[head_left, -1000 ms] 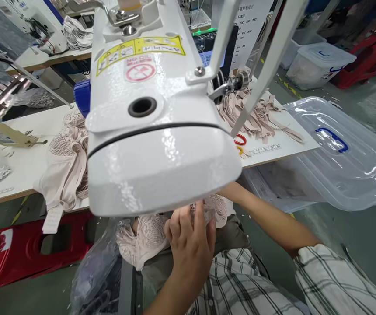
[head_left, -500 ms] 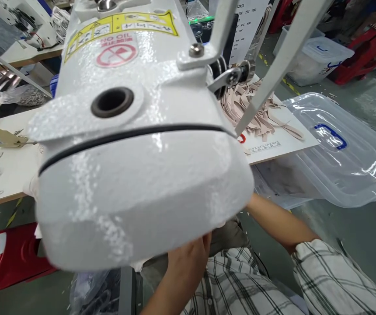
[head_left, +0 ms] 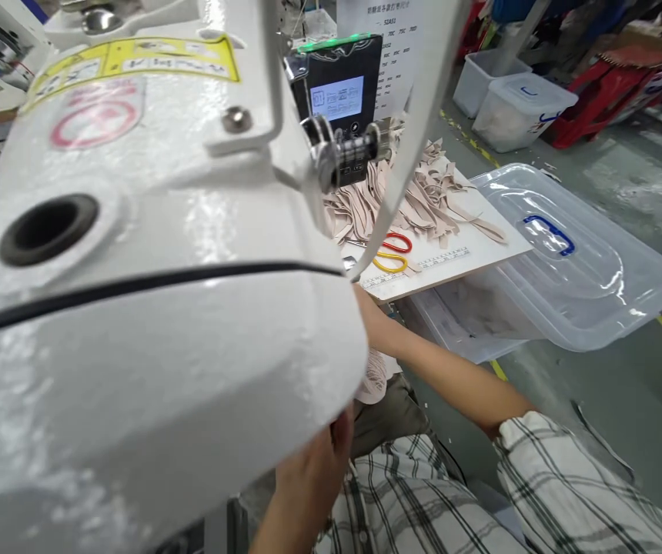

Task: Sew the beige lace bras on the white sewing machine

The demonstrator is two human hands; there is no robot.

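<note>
The white head of a sewing machine (head_left: 204, 369) fills the left and centre and covers much of my hands. Below its front edge my left hand (head_left: 316, 462) shows from the wrist to the knuckles; its fingers are hidden. From the right my forearm reaches behind the machine, with only the wrist end of my right hand (head_left: 369, 315) visible and the fingers out of sight. A piece of pale pink lacy fabric (head_left: 372, 378) hangs between the two hands, close to the machine. I cannot make out which hand touches it.
Scissors with red and yellow handles (head_left: 392, 263) lie by a ruler (head_left: 438, 261) on the white table. Behind them is a heap of beige fabric strips (head_left: 417, 196) and a lit control panel (head_left: 336, 100). A clear plastic bin lid (head_left: 608, 285) juts out at the right.
The view has shifted, so the machine head sits further left and looms larger. The scissors, control panel and pink fabric now show. My right forearm reaches further behind the machine.
</note>
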